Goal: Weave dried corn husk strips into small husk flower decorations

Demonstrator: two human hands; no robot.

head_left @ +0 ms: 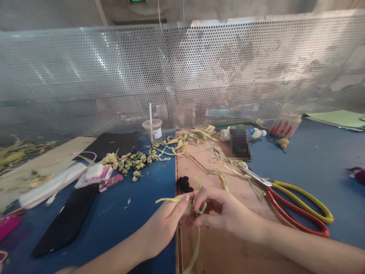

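Note:
My left hand [162, 224] and my right hand [225, 211] meet above the seam between the blue surface and the brown board. Between their fingertips is a pale green leaf strip [195, 251], looped or knotted near the right fingers, its tail hanging down over the board. A short yellow-green end [167, 199] sticks out past my left hand. Both hands are closed in a pinch; the exact grip is partly hidden. Just beyond the fingers lies a bunched black cloth-like item [184, 184]. Scissors [259, 177] with red and yellow handles lie beside my right forearm.
Dried leaf strips [199, 136] spread across the board's far end. Small folded leaf pieces [138, 161], a plastic cup [154, 131] with a straw and a black phone [67, 220] are left. A bottle [258, 133] and jar [286, 125] stand or lie right, before a perforated metal screen [182, 68].

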